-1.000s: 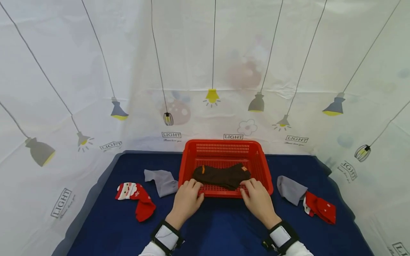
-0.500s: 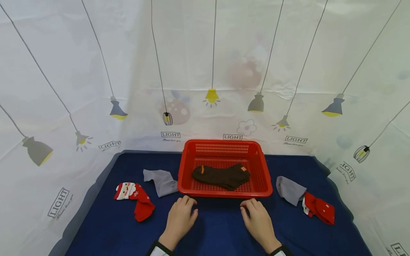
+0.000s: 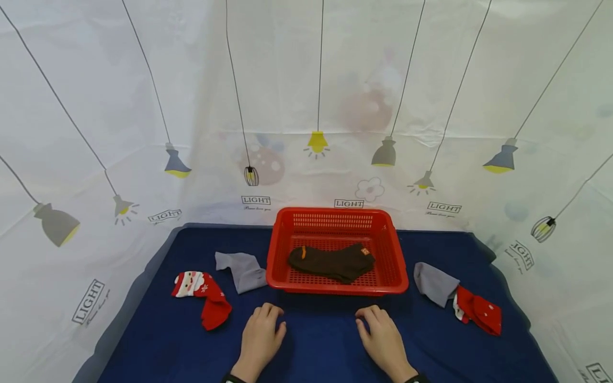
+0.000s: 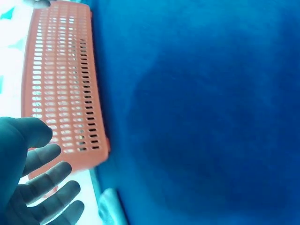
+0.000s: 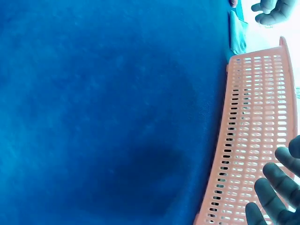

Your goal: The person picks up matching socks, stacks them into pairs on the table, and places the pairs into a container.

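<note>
Both hands are in front of the red plastic basket (image 3: 335, 289), apart from it and holding nothing. My left hand (image 3: 261, 338) is near the basket's front left corner, its fingers loosely bent. Near the front right corner is my right hand (image 3: 382, 338), fingers also relaxed. In the basket lies a dark brown sock bundle (image 3: 330, 263) with orange marks. The wrist views show the fingers of the left hand (image 4: 44, 180) and of the right hand (image 5: 276, 187) spread, with the basket's slotted wall beyond them.
Left of the basket lie a grey sock (image 3: 243, 272) and a red Santa sock (image 3: 203, 298). To its right are another grey sock (image 3: 435, 283) and a folded red sock (image 3: 479, 311). A dark blue cloth (image 3: 321, 346) covers the table; a lamp-print curtain (image 3: 306, 96) hangs behind.
Both hands have come off the basket's front rim and drawn back toward the person. The basket and the socks have stayed in place.
</note>
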